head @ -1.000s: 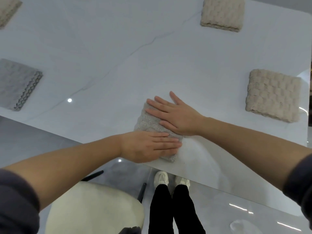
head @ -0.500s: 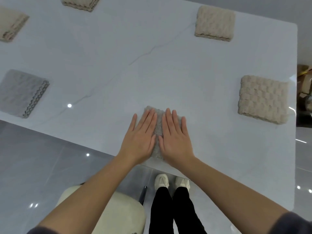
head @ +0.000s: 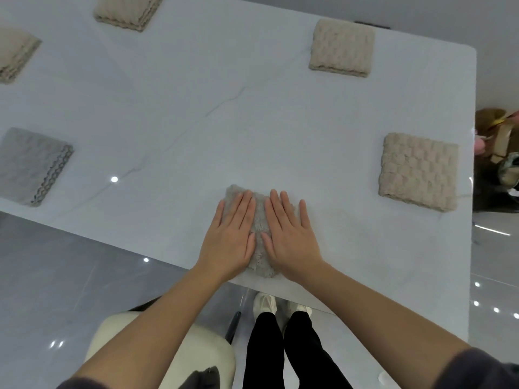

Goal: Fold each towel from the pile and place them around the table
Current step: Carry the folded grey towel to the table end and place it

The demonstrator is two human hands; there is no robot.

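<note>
Head view: left hand [head: 229, 240], right hand [head: 289, 237] flat, fingers straight, pressing grey towel [head: 259, 220] on table [head: 196, 130]

Your grey towel [head: 259, 220] lies on the white, grey-veined table [head: 196, 122]; beyond it, beige waffle-textured towels [head: 418, 171].

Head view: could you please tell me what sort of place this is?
Probably a home dining area: a large white marble-look table, a cream upholstered chair beside it, and glossy grey floor tiles.
</note>
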